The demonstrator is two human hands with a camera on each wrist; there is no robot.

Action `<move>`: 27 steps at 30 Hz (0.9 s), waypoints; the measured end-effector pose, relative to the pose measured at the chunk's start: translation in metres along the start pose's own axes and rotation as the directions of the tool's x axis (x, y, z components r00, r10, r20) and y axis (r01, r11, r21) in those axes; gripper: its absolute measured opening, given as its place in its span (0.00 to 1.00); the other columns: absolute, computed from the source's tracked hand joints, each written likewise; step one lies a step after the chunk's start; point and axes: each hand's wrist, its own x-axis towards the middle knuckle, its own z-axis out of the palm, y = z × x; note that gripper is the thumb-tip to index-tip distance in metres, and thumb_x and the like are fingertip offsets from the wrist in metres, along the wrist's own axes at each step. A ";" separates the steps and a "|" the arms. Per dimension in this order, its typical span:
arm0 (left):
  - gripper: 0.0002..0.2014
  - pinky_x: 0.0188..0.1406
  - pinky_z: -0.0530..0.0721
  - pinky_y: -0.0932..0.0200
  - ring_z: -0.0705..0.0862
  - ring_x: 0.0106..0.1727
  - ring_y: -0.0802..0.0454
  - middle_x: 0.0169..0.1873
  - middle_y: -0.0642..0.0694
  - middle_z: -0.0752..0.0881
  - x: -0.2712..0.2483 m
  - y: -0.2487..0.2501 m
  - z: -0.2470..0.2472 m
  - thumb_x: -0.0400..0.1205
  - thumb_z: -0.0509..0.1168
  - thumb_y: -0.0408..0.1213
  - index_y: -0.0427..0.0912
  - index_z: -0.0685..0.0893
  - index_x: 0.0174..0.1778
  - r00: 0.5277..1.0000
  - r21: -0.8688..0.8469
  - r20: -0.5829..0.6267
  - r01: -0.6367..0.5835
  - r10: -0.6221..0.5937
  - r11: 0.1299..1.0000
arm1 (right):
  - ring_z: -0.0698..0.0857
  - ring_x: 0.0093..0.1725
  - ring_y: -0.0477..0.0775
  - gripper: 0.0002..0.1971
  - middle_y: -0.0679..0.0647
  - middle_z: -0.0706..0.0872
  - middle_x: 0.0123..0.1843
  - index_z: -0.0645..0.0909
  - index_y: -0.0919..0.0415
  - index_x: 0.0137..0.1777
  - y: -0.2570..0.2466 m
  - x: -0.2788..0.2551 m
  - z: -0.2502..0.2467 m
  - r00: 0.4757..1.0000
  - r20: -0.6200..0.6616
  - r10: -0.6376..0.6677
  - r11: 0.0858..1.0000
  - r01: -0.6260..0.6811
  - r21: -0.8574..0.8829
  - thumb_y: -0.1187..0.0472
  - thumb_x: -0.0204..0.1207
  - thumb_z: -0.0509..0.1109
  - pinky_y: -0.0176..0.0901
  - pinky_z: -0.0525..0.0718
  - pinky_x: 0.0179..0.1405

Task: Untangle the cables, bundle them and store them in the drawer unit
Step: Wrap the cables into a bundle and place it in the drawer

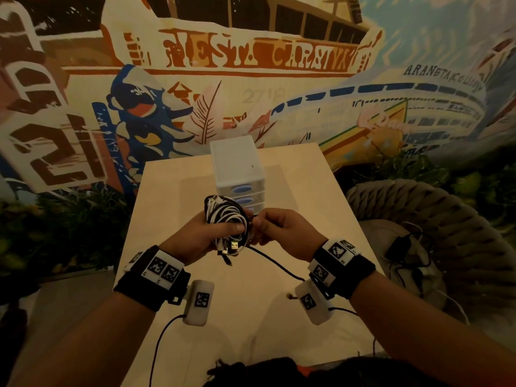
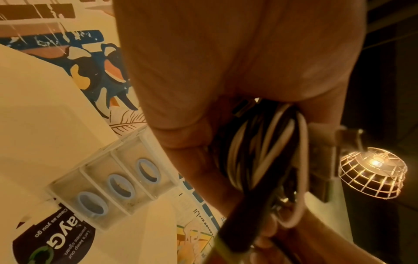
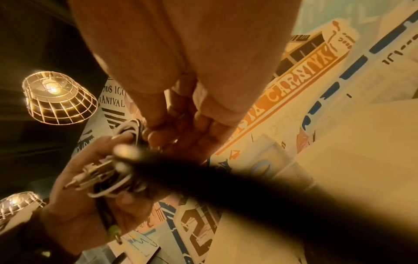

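Observation:
A coiled bundle of black and white cables (image 1: 226, 219) (image 2: 260, 153) (image 3: 117, 171) hangs above the middle of the table, with my left hand (image 1: 208, 233) gripping it, thumb across the coils. USB plugs (image 1: 233, 247) stick out at the bundle's bottom. My right hand (image 1: 275, 229) (image 3: 181, 125) pinches a black cable (image 1: 275, 262) at the bundle's right side; that cable trails down over the table toward my right wrist. Behind the hands stands the white drawer unit (image 1: 237, 166) (image 2: 108, 189), its three drawers with blue oval handles pushed in.
The light wooden table (image 1: 173, 208) runs from me to the painted wall. A woven chair (image 1: 435, 219) with black cables on its seat stands at the right. Thin black leads run off both wrist cameras over the table's near part. Wire-cage lamps (image 3: 56, 96) hang overhead.

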 end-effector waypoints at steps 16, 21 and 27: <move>0.22 0.47 0.90 0.36 0.89 0.56 0.29 0.54 0.25 0.87 0.005 0.000 0.005 0.76 0.73 0.25 0.36 0.83 0.67 0.994 0.012 0.098 -0.043 0.042 0.999 | 0.70 0.27 0.44 0.24 0.45 0.75 0.28 0.73 0.55 0.37 0.011 0.001 -0.014 0.966 -0.253 0.047 0.863 -0.166 -0.478 0.37 0.71 0.79 0.41 0.69 0.30; 0.20 0.50 0.90 0.40 0.88 0.55 0.38 0.53 0.35 0.88 0.010 0.002 0.009 0.75 0.74 0.26 0.38 0.84 0.64 0.990 -0.117 -0.006 -0.139 0.139 0.983 | 0.89 0.60 0.51 0.19 0.52 0.92 0.57 0.84 0.56 0.65 0.008 -0.001 0.001 0.942 0.110 0.316 0.937 -0.329 0.119 0.44 0.85 0.66 0.53 0.84 0.64; 0.21 0.57 0.86 0.40 0.85 0.59 0.36 0.57 0.37 0.86 0.007 0.005 0.003 0.78 0.69 0.25 0.34 0.81 0.68 0.986 -0.183 -0.032 -0.168 0.165 0.969 | 0.81 0.34 0.54 0.20 0.55 0.79 0.35 0.83 0.61 0.54 -0.001 -0.006 0.015 0.823 0.385 0.418 0.773 -0.545 0.326 0.44 0.88 0.60 0.49 0.84 0.42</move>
